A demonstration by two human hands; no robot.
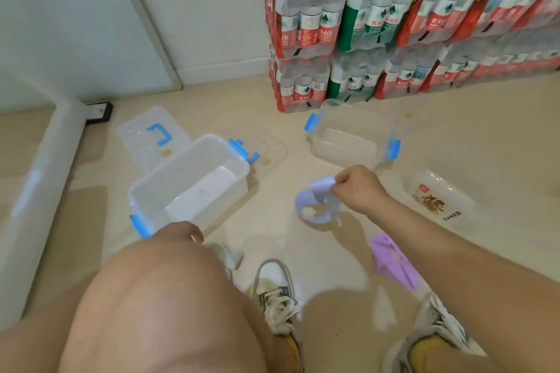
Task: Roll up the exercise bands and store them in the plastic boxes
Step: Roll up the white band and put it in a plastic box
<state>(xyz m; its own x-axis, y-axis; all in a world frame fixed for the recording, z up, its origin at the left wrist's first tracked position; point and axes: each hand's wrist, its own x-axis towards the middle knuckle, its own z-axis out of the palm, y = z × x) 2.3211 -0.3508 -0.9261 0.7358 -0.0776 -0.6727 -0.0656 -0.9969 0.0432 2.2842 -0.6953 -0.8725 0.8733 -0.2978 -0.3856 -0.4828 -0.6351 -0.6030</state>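
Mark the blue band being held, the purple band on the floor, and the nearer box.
blue band (319, 186): head view, upper strip.
purple band (392, 260): head view, flat middle.
nearer box (163, 179): head view, left wall.

Bare beige floor (272, 221) lies open between the large clear plastic box with blue latches (188, 185) on your left and the smaller clear blue-latched box (351, 136) ahead. Your right hand (360, 191), pinching a pale lilac loop band (316, 203), hangs in that gap. Both boxes stand lidless. Stacked shrink-wrapped water-bottle packs (394, 24) wall off the far side behind the smaller box. A clear labelled plastic tray (439, 197) and a flat purple band (394, 263) lie right of the gap. Your bare knee (166, 297) crowds the large box's near end.
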